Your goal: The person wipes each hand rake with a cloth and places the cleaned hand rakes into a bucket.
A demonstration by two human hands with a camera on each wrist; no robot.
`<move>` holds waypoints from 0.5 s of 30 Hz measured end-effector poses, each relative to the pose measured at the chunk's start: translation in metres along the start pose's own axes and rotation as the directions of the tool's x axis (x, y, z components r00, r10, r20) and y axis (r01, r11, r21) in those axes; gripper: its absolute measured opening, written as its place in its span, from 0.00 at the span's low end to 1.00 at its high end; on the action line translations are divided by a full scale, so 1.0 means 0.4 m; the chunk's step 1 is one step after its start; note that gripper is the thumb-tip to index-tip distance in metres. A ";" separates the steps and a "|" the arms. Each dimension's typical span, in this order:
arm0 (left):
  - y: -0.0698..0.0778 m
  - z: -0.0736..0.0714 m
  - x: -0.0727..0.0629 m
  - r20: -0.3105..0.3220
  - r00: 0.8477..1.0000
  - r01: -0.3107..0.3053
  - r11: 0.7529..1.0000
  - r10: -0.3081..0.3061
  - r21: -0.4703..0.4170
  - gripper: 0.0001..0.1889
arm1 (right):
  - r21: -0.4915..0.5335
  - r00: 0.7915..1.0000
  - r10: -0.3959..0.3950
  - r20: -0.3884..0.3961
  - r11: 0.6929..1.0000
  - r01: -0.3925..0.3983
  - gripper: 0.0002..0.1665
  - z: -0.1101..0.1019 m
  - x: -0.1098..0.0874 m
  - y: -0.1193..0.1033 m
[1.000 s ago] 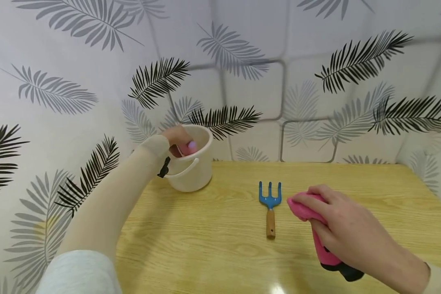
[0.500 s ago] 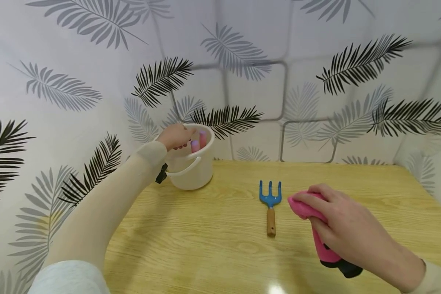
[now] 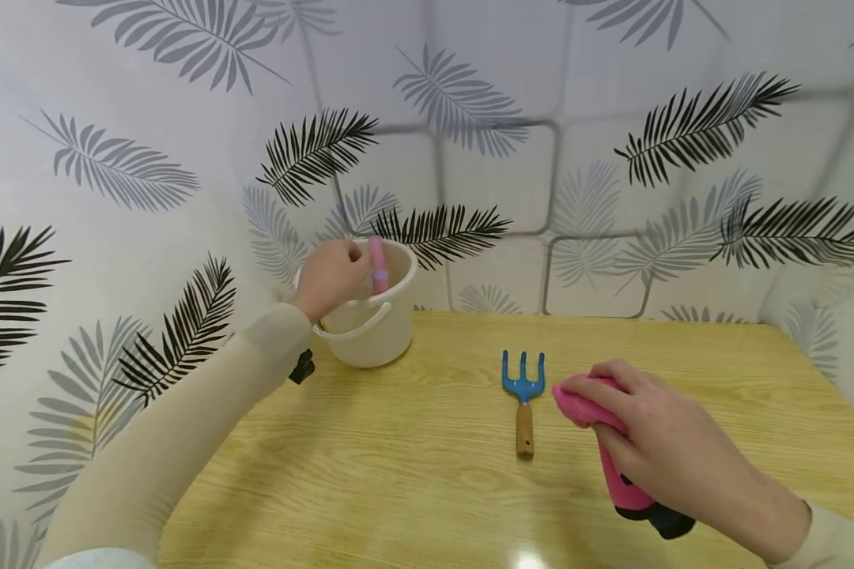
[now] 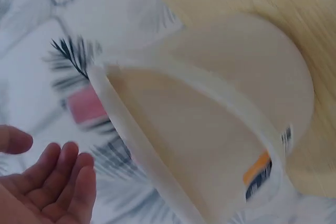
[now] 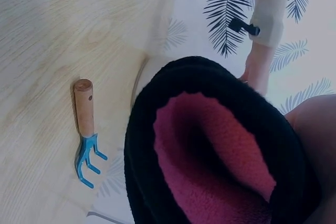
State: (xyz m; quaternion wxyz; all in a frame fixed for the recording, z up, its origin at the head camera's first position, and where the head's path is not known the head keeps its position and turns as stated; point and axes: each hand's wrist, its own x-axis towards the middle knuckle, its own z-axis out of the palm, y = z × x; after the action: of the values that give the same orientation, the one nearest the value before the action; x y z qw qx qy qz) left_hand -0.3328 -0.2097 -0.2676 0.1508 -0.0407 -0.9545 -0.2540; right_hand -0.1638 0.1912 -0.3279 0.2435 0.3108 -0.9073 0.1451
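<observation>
At the near left rim of a white bucket (image 3: 370, 340), my left hand (image 3: 333, 273) has its fingers loosely bent. Nothing is between thumb and fingers in the left wrist view. A pink piece with a lavender band (image 3: 378, 265) stands up inside the bucket, right beside that hand; its lower part is hidden by the wall. Over the table on the right, my right hand (image 3: 658, 446) grips a pink glove (image 3: 622, 486) with a black cuff. The right wrist view looks into its pink fleecy lining. Left of that hand lies a small garden fork (image 3: 523, 403), blue tines pointing away.
A light wooden table (image 3: 398, 474) carries the bucket and fork. Behind and to the left is a white wall covering (image 3: 484, 182) with a feather pattern. The bucket's handle (image 3: 356, 325) hangs down at its front, and a black strap (image 3: 302, 367) sits by the left wrist.
My left hand has come up out of the bucket to its left rim. Pink pieces inside came into sight and shifted. My right hand stays nearly in place with the glove.
</observation>
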 end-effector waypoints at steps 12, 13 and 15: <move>0.164 0.221 -0.270 0.360 0.915 -0.195 0.981 0.184 -0.005 0.14 | 0.035 1.000 -0.006 0.030 0.999 0.005 0.24 0.020 0.023 0.021; 0.171 0.254 -0.278 0.414 0.893 -0.194 0.981 0.173 0.008 0.15 | 0.041 0.999 -0.001 0.040 0.999 0.000 0.24 0.023 0.024 0.023; 0.184 0.317 -0.289 0.503 0.851 -0.186 0.982 0.152 0.019 0.14 | 0.047 0.999 0.006 0.052 0.999 -0.009 0.23 0.030 0.027 0.024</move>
State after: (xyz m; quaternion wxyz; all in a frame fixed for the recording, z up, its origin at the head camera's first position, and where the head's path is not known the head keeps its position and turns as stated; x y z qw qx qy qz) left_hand -0.2453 -0.0828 -0.3730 -0.0782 -0.1836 -0.9616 -0.1884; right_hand -0.1816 0.1883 -0.3333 0.2120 0.3166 -0.9108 0.1593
